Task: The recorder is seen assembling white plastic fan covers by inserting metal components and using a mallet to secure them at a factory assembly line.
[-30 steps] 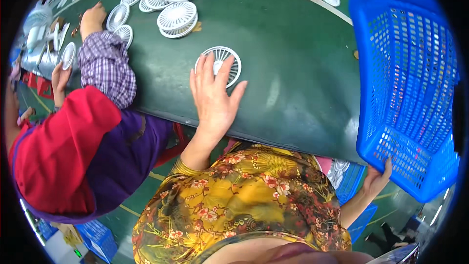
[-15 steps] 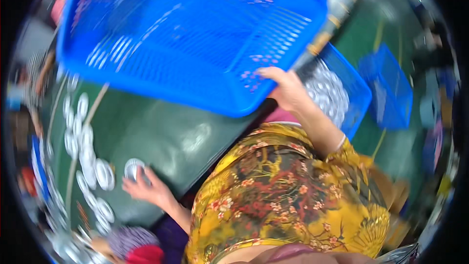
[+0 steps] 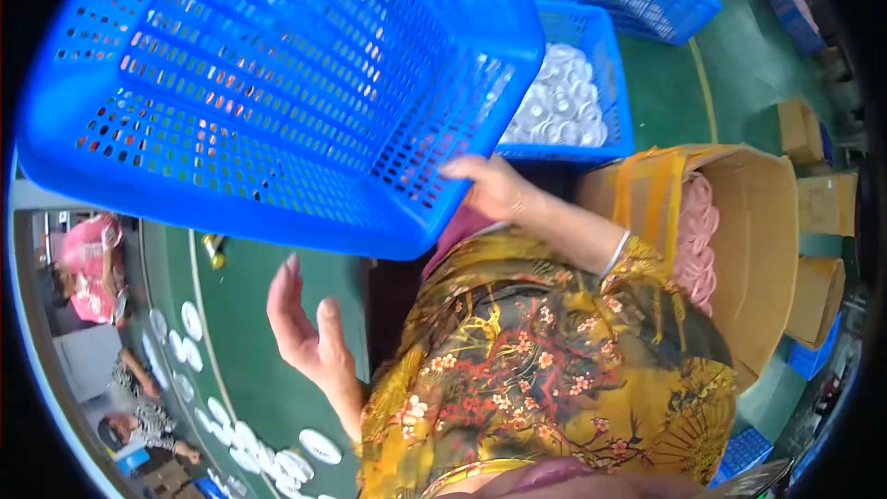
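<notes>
The right hand (image 3: 494, 187) pinches the basket (image 3: 249, 229) by its near corner, thumb inside, other fingers hidden. It tilts above the bench (image 3: 245, 333). The left hand (image 3: 314, 337), fingers spread, hangs just beside its rim, near the bench's near edge; discs (image 3: 321, 446) lie farther left. A crate (image 3: 621, 92) contains pale rounds (image 3: 559, 106); a carton (image 3: 758, 249), pink rings (image 3: 698, 240).

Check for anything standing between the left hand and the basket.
Nothing visible stands there: the open left hand appears in view just below the lower rim of the basket, though their true gap is unclear.
</notes>
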Action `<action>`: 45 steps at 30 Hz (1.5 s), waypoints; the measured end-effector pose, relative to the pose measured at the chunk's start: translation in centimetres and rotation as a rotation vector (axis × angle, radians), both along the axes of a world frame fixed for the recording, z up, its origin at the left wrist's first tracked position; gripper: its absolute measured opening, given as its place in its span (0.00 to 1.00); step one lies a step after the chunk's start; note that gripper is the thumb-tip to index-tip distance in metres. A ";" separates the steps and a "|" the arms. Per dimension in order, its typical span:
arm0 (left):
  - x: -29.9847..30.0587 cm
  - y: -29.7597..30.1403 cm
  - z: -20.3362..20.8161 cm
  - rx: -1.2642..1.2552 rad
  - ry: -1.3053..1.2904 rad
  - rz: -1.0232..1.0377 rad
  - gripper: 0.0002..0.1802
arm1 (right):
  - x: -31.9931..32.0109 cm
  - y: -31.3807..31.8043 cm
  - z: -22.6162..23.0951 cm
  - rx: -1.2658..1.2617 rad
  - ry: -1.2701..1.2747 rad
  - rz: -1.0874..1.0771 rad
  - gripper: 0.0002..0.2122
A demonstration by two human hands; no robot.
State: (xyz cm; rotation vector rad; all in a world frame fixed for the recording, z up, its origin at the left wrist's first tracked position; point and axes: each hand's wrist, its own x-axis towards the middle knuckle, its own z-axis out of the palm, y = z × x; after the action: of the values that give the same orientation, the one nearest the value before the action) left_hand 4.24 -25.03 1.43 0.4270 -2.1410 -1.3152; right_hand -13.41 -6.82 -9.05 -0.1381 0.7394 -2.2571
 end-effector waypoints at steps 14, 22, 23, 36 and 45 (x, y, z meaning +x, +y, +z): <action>-29.0 13.7 -10.3 -0.532 -0.089 -0.311 0.52 | -13.6 8.0 -11.6 0.749 -0.173 0.318 0.26; -34.0 14.6 -22.4 -0.688 -0.386 -0.285 0.43 | -17.4 6.3 -13.3 0.268 0.119 -0.125 0.30; -34.1 15.0 -23.5 -0.658 -0.439 -0.298 0.42 | -18.1 5.5 -13.8 0.251 0.062 -0.158 0.30; -40.9 6.5 -26.3 0.024 -0.443 -0.212 0.56 | -26.1 3.1 -22.3 0.083 -0.239 0.077 0.17; -45.4 2.7 -39.1 0.035 -0.939 -0.233 0.69 | -26.2 1.8 -33.5 0.266 -0.457 -0.040 0.14</action>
State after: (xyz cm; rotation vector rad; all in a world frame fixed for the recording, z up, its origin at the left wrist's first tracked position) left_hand -41.14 -22.28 -37.67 0.9819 -2.9954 -1.4435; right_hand -39.58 -4.99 -42.52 0.5071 0.7822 -2.0895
